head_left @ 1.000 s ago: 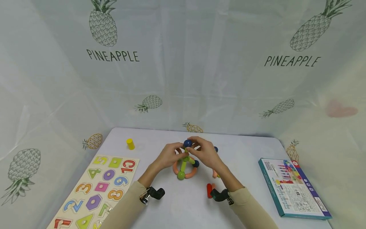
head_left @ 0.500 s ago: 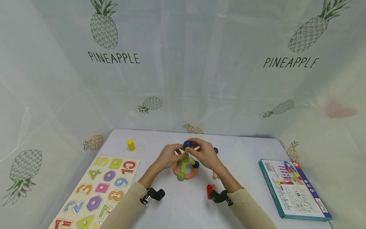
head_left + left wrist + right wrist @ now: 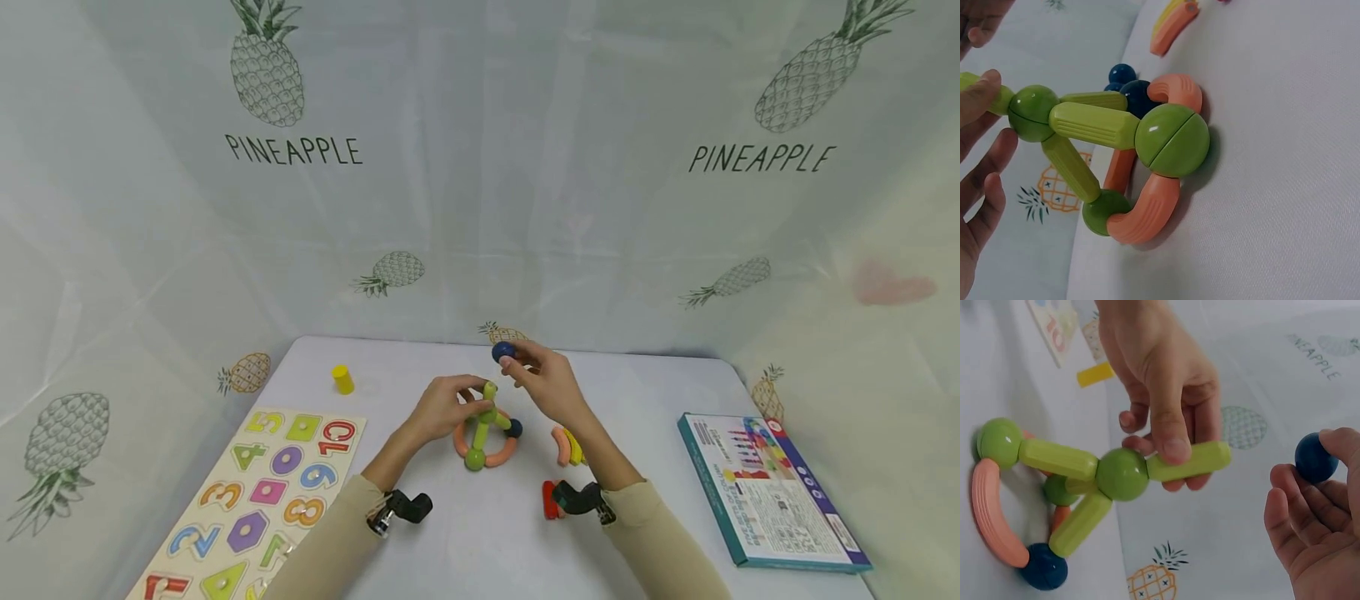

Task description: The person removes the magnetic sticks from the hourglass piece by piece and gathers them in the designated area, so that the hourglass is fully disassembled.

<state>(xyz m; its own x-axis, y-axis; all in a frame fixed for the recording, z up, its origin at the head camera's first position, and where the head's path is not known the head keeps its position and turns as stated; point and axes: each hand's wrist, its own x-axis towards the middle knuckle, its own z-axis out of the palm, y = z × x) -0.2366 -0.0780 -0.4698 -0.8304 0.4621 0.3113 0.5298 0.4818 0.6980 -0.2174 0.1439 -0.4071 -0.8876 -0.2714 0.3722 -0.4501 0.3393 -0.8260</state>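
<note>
In the head view my left hand [image 3: 442, 408] steadies a small frame of rods and balls standing on the table. Its fingers and thumb pinch the light green rod [image 3: 1210, 459] that rises from the frame's upper green ball [image 3: 1122, 475]. Straight green rods slope down from that ball to a lower green ball [image 3: 1172, 140], another green one and a dark blue ball [image 3: 1044, 567]. Orange curved pieces [image 3: 991, 512] link these at the base. Between thumb and fingers my right hand [image 3: 551, 385] holds a separate dark blue ball [image 3: 1316, 457], apart from the rod's free tip.
On the right, orange [image 3: 561, 446] and yellow curved pieces [image 3: 575, 448] lie beyond short red pieces [image 3: 550, 500]. A yellow cylinder [image 3: 342, 379] stands at the back left, behind a number-and-shape puzzle board [image 3: 274, 518]. A flat printed box [image 3: 772, 492] lies far right.
The right hand has lifted the dark blue ball off the top of the green rod, moving up and slightly right. My left hand keeps its pinch on the rod.
</note>
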